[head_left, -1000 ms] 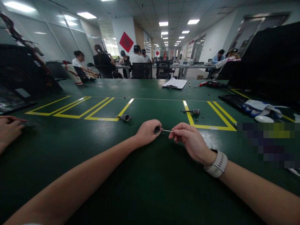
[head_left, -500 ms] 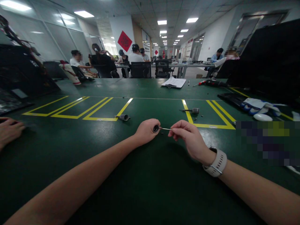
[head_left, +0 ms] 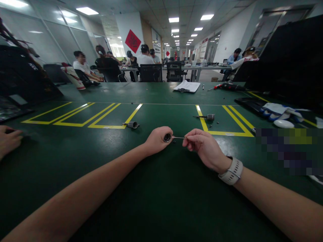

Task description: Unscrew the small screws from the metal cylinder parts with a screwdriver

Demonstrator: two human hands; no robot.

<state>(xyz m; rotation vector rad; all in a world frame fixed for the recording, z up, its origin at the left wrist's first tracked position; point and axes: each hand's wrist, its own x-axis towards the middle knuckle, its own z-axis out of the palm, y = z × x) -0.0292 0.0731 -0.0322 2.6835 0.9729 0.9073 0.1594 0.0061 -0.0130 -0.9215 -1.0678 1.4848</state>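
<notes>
My left hand [head_left: 156,140] is wrapped around a dark metal cylindrical part [head_left: 167,137], whose hollow round end faces me. Between the thumb and fingers of my right hand [head_left: 203,146] is a thin metal rod [head_left: 179,137], perhaps a hex key. Its far tip meets the side of the cylindrical part at my left fingers; whether it goes into a hole there is too small to tell. A tiny dark piece [head_left: 174,142] lies on the table just below the rod.
On the green table [head_left: 161,201], a similar metal cylinder [head_left: 133,124] lies left and another with a thin shaft [head_left: 210,117] right, near small bits [head_left: 217,122]. A clipboard [head_left: 186,86], red-tipped tool [head_left: 230,87] and gloves [head_left: 280,112] lie beyond. Another person's hand [head_left: 10,139] rests at left.
The view has shifted slightly. My left hand keeps its hold on the cylindrical part, and my right hand has turned a little with the rod still pinched.
</notes>
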